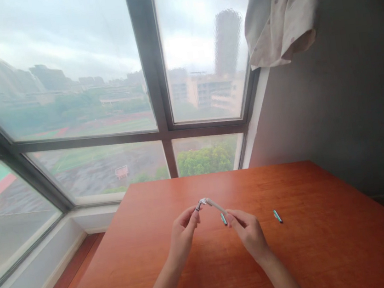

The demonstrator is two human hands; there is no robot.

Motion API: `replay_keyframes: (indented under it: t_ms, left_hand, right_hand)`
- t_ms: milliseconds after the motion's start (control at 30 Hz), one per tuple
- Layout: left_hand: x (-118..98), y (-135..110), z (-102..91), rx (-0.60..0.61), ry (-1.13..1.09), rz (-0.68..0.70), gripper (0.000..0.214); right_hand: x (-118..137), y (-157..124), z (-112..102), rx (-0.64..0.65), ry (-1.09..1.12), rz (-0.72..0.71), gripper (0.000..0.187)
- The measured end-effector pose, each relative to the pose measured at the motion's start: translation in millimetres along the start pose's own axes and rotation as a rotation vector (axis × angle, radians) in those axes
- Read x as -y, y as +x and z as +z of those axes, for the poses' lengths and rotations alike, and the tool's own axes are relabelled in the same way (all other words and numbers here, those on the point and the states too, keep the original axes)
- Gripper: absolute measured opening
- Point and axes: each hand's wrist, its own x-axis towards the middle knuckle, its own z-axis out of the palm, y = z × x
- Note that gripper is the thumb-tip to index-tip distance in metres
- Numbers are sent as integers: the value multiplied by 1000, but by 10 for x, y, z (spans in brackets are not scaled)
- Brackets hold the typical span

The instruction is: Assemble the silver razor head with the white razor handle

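Observation:
My left hand pinches a short dark, silvery piece between thumb and fingers. A slim pale-grey rod, which looks like a razor handle, is gripped at its lower end by my right hand. The two pieces meet at a bright silver part and form a peak above the table; whether they are joined is too small to tell. Just behind my right fingertips lies a small teal-and-black razor cartridge. A second razor cartridge rests farther right.
The reddish-brown wooden table spreads under both hands, its far edge near the window frame. A light buttoned garment hangs at upper right before a grey wall. At the left is a low white sill.

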Motion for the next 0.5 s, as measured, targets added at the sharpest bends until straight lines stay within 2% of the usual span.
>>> replay_keyframes:
  t_ms: [500]
  left_hand:
    - [-33, -33, 74, -32, -42, -40, 36]
  right_hand:
    - [-16, 1, -3, -7, 30, 15, 36]
